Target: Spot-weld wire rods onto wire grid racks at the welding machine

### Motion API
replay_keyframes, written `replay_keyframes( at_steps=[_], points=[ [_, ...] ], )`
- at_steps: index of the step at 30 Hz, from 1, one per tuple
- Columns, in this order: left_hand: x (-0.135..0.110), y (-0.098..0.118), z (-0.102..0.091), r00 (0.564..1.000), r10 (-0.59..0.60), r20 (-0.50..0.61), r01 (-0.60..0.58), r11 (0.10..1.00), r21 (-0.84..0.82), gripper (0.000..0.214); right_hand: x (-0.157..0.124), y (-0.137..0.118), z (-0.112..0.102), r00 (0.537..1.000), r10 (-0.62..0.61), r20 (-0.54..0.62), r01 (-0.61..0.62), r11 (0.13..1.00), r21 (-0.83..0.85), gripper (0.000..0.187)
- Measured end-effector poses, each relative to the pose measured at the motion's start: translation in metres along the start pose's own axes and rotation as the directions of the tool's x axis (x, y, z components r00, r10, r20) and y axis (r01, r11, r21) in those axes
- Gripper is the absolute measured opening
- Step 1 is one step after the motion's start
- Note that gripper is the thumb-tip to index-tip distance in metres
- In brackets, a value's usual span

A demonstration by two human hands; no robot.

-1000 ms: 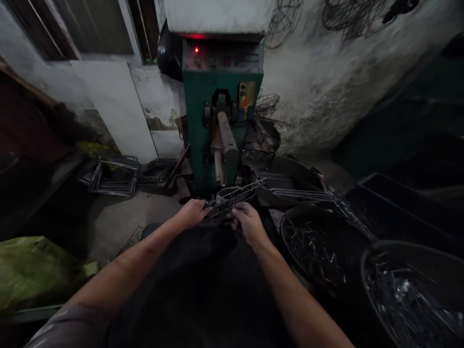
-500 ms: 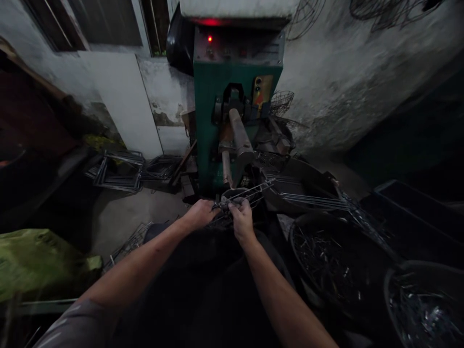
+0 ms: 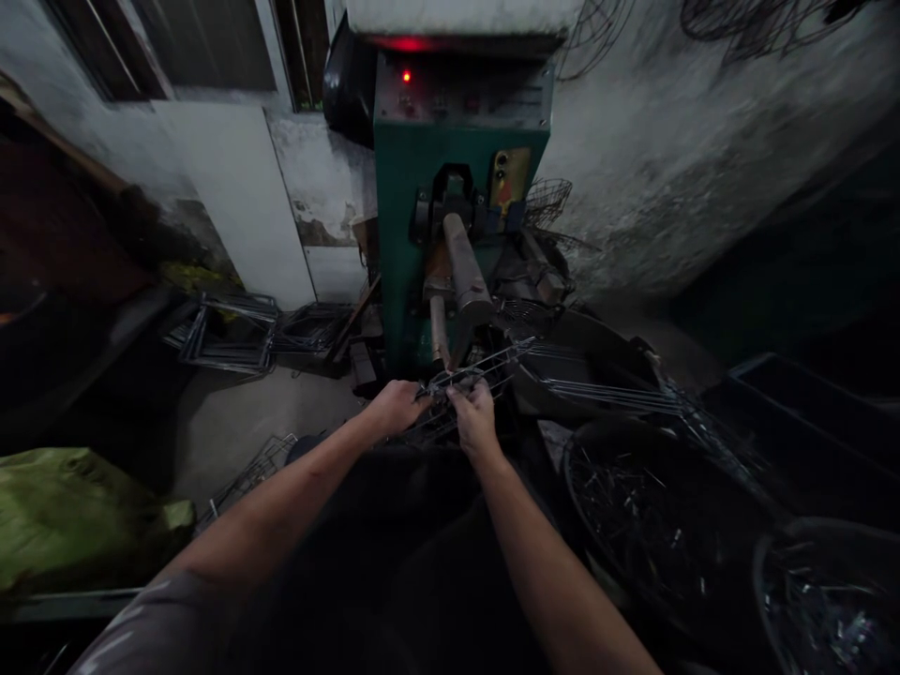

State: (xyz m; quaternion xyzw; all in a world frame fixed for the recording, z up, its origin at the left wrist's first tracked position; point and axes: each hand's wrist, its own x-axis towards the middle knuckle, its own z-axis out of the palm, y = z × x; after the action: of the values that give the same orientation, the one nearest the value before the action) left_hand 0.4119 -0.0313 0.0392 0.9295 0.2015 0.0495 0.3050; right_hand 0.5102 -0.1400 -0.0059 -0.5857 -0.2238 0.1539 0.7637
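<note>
My left hand [image 3: 399,407] is closed on the left end of a wire frame [image 3: 502,357], a narrow piece made of thin metal rods. The frame slants up to the right, just below the electrodes of a green spot welder [image 3: 394,272]. My right hand [image 3: 476,414] is closed near the middle of the frame, thumb and fingers pinched together at its wires. Exactly what sits between those fingertips is too dark to make out. The upper electrode arm [image 3: 465,262] and the thinner lower arm [image 3: 439,328] point down toward my hands.
Long straight rods [image 3: 611,392] lie to the right. Behind me-side of them stand a dark tub of short metal pieces [image 3: 625,506] and another tub [image 3: 830,600]. Square wire frames [image 3: 229,333] are stacked at left, above a yellow-green sack [image 3: 77,516]. A red lamp [image 3: 406,77] glows on the welder.
The wire frame has shifted slightly upward at its left part, closer to the electrode tips. My right hand has moved a little to the right; my left hand stays gripping the frame's end.
</note>
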Motion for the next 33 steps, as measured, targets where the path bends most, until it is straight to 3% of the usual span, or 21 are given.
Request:
replay_keyframes(
  at_steps=[9,15,19,23,26,33],
  points=[
    [0.008,-0.004,0.005,0.998,0.029,-0.057,-0.032,0.998,-0.052,0.035,0.012,0.0,-0.002,0.999,-0.044,0.012,0.044,0.997,-0.056,0.025],
    [0.006,-0.004,0.005,0.995,0.074,-0.067,-0.076,0.997,-0.028,0.036,0.006,-0.007,-0.001,0.999,0.043,0.02,-0.043,0.998,-0.04,0.029],
    [0.004,0.0,0.002,0.996,0.07,-0.063,-0.069,0.997,0.029,0.033,-0.005,-0.011,-0.012,0.997,0.071,-0.001,-0.071,0.995,-0.068,0.032],
    [0.007,0.004,0.002,0.996,0.057,-0.071,-0.053,0.997,0.058,0.035,-0.012,-0.006,-0.028,0.977,0.203,-0.063,-0.206,0.978,-0.045,0.031],
    [0.013,0.009,0.005,0.995,0.048,-0.089,-0.041,0.996,0.079,0.035,-0.012,-0.002,-0.029,0.95,0.311,-0.036,-0.313,0.947,-0.072,0.026],
    [0.028,0.017,0.011,0.995,0.061,-0.074,-0.052,0.993,0.108,0.035,-0.012,0.006,-0.024,0.908,0.418,0.039,-0.397,0.886,-0.24,0.034]
  ],
)
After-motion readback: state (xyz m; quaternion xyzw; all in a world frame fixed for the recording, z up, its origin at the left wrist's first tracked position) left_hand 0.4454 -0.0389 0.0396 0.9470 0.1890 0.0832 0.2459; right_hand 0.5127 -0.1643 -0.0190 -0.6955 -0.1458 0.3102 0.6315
